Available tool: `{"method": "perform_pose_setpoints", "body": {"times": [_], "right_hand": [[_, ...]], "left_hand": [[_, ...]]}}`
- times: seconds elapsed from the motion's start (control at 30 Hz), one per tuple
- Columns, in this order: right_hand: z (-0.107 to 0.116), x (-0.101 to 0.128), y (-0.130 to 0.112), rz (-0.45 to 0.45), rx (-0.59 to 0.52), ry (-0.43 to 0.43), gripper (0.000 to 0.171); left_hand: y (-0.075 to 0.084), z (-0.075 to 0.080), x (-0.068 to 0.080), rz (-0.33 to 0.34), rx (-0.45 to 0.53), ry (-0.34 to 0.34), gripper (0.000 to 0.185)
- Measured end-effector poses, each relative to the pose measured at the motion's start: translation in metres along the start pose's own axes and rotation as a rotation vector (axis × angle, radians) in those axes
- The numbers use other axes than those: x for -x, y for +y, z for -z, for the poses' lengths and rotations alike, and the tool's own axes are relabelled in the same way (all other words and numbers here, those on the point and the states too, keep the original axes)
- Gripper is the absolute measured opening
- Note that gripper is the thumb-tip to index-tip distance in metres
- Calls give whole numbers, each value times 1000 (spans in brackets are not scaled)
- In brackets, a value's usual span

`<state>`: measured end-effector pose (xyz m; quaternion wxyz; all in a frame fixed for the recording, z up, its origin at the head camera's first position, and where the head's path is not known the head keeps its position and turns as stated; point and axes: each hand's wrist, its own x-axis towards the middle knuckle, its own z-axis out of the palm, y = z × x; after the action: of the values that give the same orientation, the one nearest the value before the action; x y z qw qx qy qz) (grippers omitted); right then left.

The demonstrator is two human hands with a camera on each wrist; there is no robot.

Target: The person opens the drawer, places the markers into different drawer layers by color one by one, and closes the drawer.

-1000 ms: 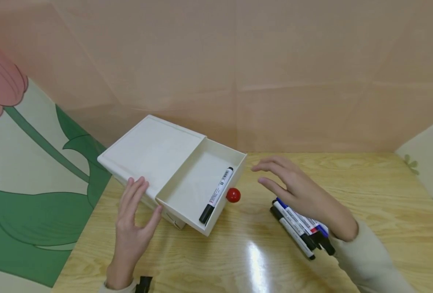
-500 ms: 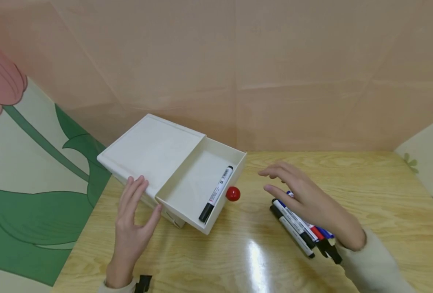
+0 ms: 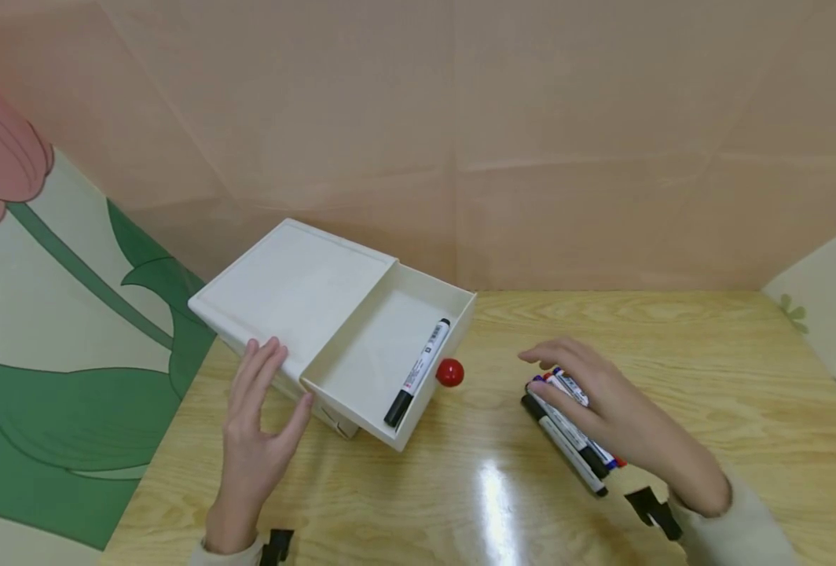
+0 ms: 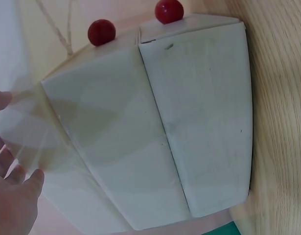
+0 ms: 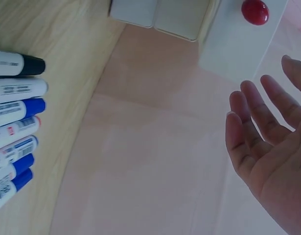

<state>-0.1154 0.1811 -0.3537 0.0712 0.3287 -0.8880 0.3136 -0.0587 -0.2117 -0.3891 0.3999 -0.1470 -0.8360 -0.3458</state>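
A white drawer cabinet point(image 3: 298, 291) stands at the left of the table with its top drawer point(image 3: 361, 362) pulled out. Inside the drawer lies one white marker point(image 3: 421, 369) with a black cap, along the front panel beside the red knob point(image 3: 450, 373). My left hand point(image 3: 251, 456) is at the cabinet's near side, fingers spread and fingertips over the top edge; contact is hard to tell. Over a bundle of markers point(image 3: 566, 444) hovers my right hand point(image 3: 602, 409), its fingers loosely bent and holding nothing. It partly hides the markers, whose caps are black, blue and red.
Lower drawers with red knobs point(image 4: 102, 32) show shut in the left wrist view. Behind the wooden table point(image 3: 743, 377) rises a beige cloth backdrop point(image 3: 573, 141). A black strap end point(image 3: 654, 512) hangs by my right wrist.
My right hand has drawn back rightward and toward me, from beside the drawer to above the markers. The left hand, cabinet and drawer stay where they were.
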Motion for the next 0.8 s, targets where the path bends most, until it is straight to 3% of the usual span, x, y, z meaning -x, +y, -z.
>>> {"method": "perform_pose_setpoints", "body": {"times": [0.47, 0.8], "right_hand": [[-6, 28, 8, -27, -16, -12, 36], [-6, 44, 12, -109, 20, -17, 32]], "left_hand": [[-1, 0, -1, -14, -30, -17, 53], [-2, 1, -2, -31, -64, -21, 54]]}}
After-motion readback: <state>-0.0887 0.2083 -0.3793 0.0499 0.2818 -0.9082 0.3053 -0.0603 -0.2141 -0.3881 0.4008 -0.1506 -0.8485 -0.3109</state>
